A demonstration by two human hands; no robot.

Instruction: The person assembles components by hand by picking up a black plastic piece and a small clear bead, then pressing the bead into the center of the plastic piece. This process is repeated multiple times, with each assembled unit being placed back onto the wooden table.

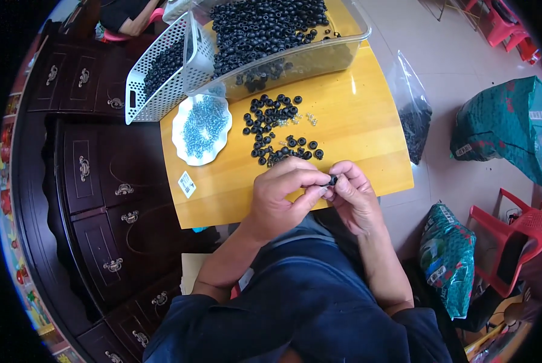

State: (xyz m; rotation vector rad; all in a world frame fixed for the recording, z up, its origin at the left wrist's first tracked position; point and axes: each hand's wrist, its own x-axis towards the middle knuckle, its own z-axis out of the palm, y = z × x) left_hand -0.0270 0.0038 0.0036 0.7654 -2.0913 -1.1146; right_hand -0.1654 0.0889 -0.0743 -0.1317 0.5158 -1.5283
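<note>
While my left grip and right grip pinch one small black piece near the tabletop's near edge, a fingertip slip could drop it overboard; I suspect straying knuckles could scatter the loose black pieces beyond.

Both hands pinch what seems a black ring.
</note>
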